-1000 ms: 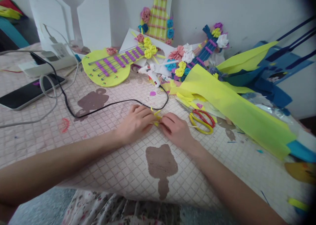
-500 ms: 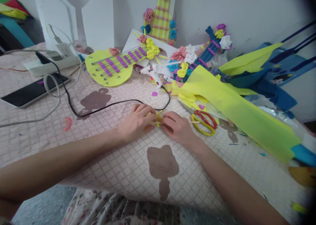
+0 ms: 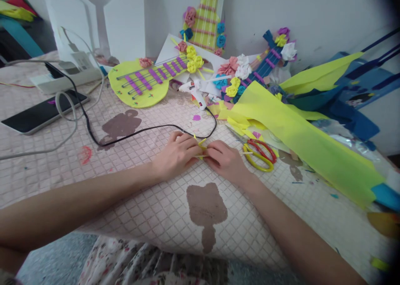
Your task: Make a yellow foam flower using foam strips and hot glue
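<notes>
My left hand (image 3: 177,155) and my right hand (image 3: 225,160) meet over the middle of the table, fingers closed. Between their fingertips is a narrow yellow paper strip (image 3: 203,142), with its ends poking up. A thin pale stick (image 3: 247,153) runs through the same grip and sticks out past my right hand. The fingers hide how paper and stick are joined. Just right of my right hand lie scissors (image 3: 261,162) with red and yellow handles. Ahead of both hands rests a white glue gun (image 3: 196,94) with a black cord.
A yellow paper guitar (image 3: 137,85) with purple bars lies behind my left hand, a blue one (image 3: 265,66) with paper flowers at the back. Yellow crepe paper (image 3: 300,139) spreads rightward. A phone (image 3: 43,112) and a power strip (image 3: 67,81) sit left, with loose cables.
The yellow strip's ends have shifted slightly between my fingers, and one now points more upright. Both hands stay in nearly the same place; the whole view has moved slightly.
</notes>
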`<state>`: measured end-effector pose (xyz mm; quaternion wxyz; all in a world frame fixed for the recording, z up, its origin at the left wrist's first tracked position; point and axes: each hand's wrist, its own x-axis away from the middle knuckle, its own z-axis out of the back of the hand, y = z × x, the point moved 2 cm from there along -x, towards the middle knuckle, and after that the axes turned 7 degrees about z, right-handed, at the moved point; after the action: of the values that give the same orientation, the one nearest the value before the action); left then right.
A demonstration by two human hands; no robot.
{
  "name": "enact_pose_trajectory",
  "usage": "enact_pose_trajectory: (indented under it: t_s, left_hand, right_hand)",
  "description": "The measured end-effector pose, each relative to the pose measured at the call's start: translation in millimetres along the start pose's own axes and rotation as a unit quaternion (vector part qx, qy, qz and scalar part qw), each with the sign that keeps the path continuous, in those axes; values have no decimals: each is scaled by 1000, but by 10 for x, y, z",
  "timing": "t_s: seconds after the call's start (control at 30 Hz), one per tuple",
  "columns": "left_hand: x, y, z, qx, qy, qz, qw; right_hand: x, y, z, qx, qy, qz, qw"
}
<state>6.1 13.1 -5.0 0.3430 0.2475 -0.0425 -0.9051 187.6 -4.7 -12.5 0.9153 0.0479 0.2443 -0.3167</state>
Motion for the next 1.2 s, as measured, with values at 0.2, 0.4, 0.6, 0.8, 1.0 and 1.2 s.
enact_pose_trajectory:
  t_s: [0.2,0.4,0.6,0.8,1.0,1.2]
  left_hand:
    - [-8,5,-19,-5,1,-3,1000]
    - [-9,-1,-14,-5,-5,-4,1000]
    - [-9,-7,-15,-5,-4,-3,1000]
    - [-10,-1,-15,-2,-3,-4,1000]
    - [-13,1,-8,-3,-6,0,1000]
    - [-10,2,11,-15,8,4,1000]
  right_hand:
    - [6,-6,-20,11,6,2,1000]
    - [-4,-20,-24,24,8,10,1000]
    - [-8,-35,-23,45,10,21,999]
    - [-9,-67,-37,74,14,28,997]
    - [-6,-65,-54,60,-16,20,998]
    - [-9,-69,-45,60,-27,4,998]
